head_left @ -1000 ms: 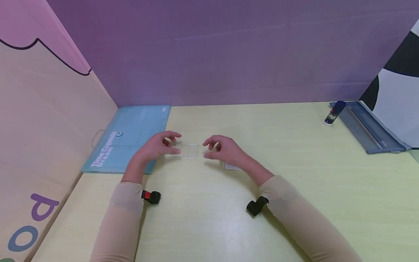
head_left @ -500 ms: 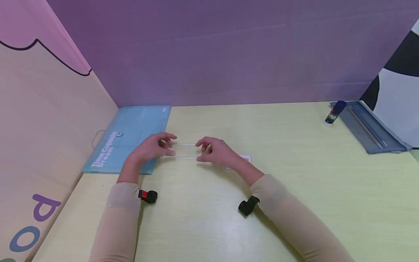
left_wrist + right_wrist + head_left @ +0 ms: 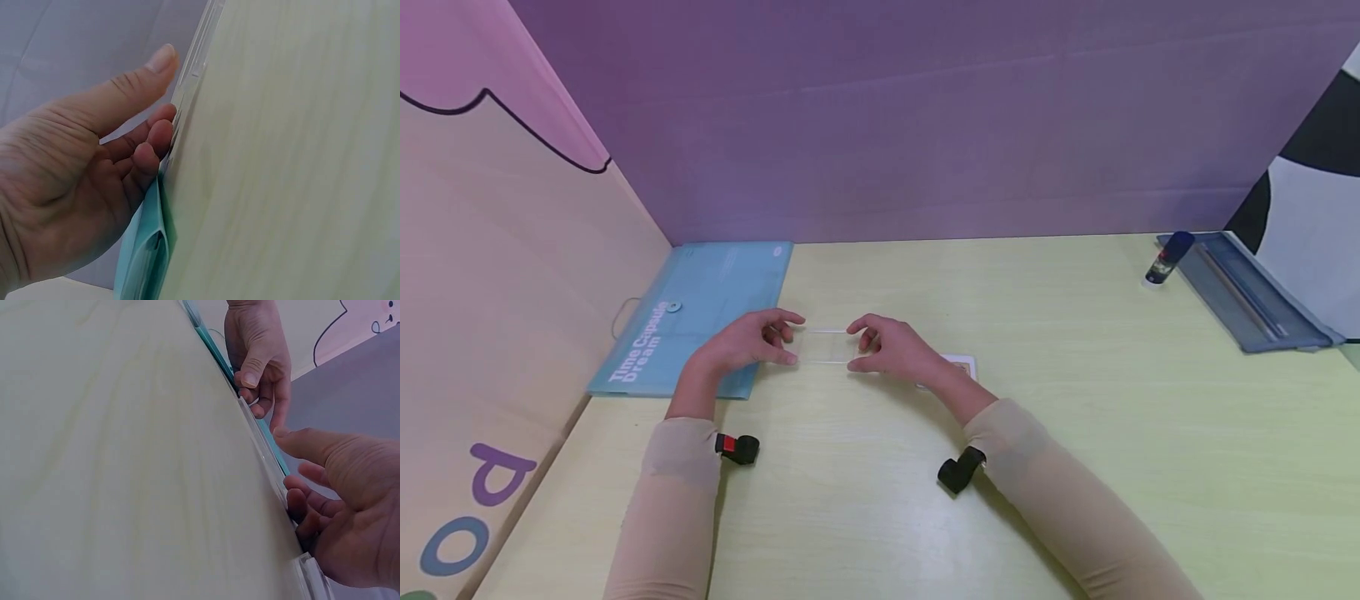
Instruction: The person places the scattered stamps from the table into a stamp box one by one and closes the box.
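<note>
A clear, flat rectangular plastic piece (image 3: 827, 347) lies on the table between my hands. My left hand (image 3: 747, 342) is at its left end, near the blue folder. In the left wrist view the thumb (image 3: 164, 59) stands apart from the piece, while the lower fingertips (image 3: 164, 131) are close to its edge. My right hand (image 3: 891, 346) is at the right end, thumb and index finger spread along the near and far edges. Fingertips hide part of that end, and firm contact cannot be made out. Under the right forearm, a white-bordered card (image 3: 964, 365) is partly hidden.
A blue button folder (image 3: 715, 292) lies at the back left against the side wall (image 3: 512, 275). At the back right, a glue stick (image 3: 1167, 260) stands by a grey-blue pouch (image 3: 1255, 296). A purple panel (image 3: 925, 125) closes off the table's (image 3: 1075, 358) far side.
My right hand has moved left to the clear piece's right end, baring more of the card. My left hand has shifted slightly left. In the last half second both hands have barely moved.
</note>
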`<state>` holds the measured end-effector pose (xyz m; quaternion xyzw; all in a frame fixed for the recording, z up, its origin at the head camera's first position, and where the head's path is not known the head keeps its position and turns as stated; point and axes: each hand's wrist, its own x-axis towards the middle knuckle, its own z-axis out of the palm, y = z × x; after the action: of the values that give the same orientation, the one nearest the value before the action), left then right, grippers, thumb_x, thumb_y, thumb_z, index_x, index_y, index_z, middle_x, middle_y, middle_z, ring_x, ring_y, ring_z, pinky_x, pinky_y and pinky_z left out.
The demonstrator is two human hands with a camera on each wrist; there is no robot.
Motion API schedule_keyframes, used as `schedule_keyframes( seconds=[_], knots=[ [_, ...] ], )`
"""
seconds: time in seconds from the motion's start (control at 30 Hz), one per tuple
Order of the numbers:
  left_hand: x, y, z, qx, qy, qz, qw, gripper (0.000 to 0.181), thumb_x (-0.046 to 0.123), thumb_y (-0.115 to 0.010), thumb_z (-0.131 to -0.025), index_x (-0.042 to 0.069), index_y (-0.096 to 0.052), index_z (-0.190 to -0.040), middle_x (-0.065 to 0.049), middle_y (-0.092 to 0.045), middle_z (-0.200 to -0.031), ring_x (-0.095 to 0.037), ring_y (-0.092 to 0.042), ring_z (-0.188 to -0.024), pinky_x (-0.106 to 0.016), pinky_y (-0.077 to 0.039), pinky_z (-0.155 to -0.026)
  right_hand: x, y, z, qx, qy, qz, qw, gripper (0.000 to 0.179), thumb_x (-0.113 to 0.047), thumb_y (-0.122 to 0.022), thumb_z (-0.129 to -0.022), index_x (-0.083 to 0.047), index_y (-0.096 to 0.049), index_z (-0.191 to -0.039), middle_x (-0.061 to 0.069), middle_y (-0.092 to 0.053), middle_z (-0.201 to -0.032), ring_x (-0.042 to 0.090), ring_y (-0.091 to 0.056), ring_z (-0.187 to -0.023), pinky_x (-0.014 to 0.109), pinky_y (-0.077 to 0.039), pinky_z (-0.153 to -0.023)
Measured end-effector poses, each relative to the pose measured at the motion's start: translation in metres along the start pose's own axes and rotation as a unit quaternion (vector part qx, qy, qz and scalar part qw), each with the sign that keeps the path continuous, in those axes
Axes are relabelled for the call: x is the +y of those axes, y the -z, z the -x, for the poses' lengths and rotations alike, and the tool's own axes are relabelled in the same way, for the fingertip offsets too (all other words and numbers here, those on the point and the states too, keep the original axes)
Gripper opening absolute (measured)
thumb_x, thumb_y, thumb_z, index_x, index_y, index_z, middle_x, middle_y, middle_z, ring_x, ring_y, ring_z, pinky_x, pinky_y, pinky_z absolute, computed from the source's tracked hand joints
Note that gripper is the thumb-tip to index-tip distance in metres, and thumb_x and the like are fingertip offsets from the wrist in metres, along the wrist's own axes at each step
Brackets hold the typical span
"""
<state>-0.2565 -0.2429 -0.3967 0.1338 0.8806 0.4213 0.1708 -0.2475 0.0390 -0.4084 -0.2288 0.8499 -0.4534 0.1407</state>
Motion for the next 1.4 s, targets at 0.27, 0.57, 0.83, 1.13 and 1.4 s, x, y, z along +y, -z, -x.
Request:
schedule_keyframes(
  seconds=[0.27,0.57,0.83,1.13,1.4],
  knots=[
    [0.001,-0.004,-0.001,-0.009,0.013,-0.003,0.9999,0.061,0.013,-0.085,-0.083,0.013,-0.059,-0.138,-0.01,-0.055,-0.111,-0.026,-0.051,-0.097,-0.035,-0.045,-0.083,-0.002,-0.003,-0.005,0.011,-0.031,0.039,0.9987,0.059,-0.012,-0.084,-0.084,-0.002,-0.057,-0.136,0.004,-0.061,-0.094,0.017,-0.054,-0.08,0.026,-0.046,-0.072],
    [-0.001,-0.008,-0.004,-0.006,-0.008,-0.023,0.9997,0.059,0.013,-0.085,-0.083,0.009,-0.06,-0.136,-0.01,-0.052,-0.107,-0.024,-0.047,-0.092,-0.034,-0.042,-0.08,0.0,-0.006,-0.008,0.019,-0.033,0.083,0.9958,0.062,-0.015,-0.085,-0.084,0.001,-0.057,-0.137,0.002,-0.06,-0.09,0.015,-0.051,-0.078,0.028,-0.043,-0.077],
    [0.004,-0.01,-0.001,-0.003,-0.001,-0.017,0.9999,0.058,0.013,-0.085,-0.083,0.008,-0.061,-0.136,-0.01,-0.051,-0.106,-0.026,-0.046,-0.093,-0.036,-0.042,-0.081,0.0,-0.008,-0.008,0.022,-0.026,0.096,0.9948,0.06,-0.015,-0.085,-0.083,0.002,-0.059,-0.135,0.002,-0.06,-0.088,0.016,-0.051,-0.079,0.029,-0.043,-0.079],
    [0.004,-0.011,-0.003,0.005,0.002,-0.015,0.9999,0.056,0.012,-0.085,-0.083,0.007,-0.063,-0.134,-0.009,-0.052,-0.106,-0.025,-0.046,-0.093,-0.036,-0.041,-0.082,-0.002,-0.01,-0.007,0.027,-0.032,0.114,0.9927,0.064,-0.018,-0.085,-0.084,0.001,-0.057,-0.138,0.002,-0.058,-0.084,0.015,-0.049,-0.075,0.03,-0.042,-0.077],
    [0.003,-0.012,-0.003,0.006,0.003,-0.012,0.9999,0.055,0.011,-0.085,-0.083,0.007,-0.063,-0.133,-0.01,-0.052,-0.106,-0.026,-0.046,-0.094,-0.036,-0.042,-0.082,0.0,-0.013,-0.007,0.032,-0.027,0.125,0.9913,0.06,-0.021,-0.084,-0.085,-0.001,-0.06,-0.136,0.003,-0.057,-0.083,0.016,-0.048,-0.075,0.029,-0.041,-0.074]
  ],
)
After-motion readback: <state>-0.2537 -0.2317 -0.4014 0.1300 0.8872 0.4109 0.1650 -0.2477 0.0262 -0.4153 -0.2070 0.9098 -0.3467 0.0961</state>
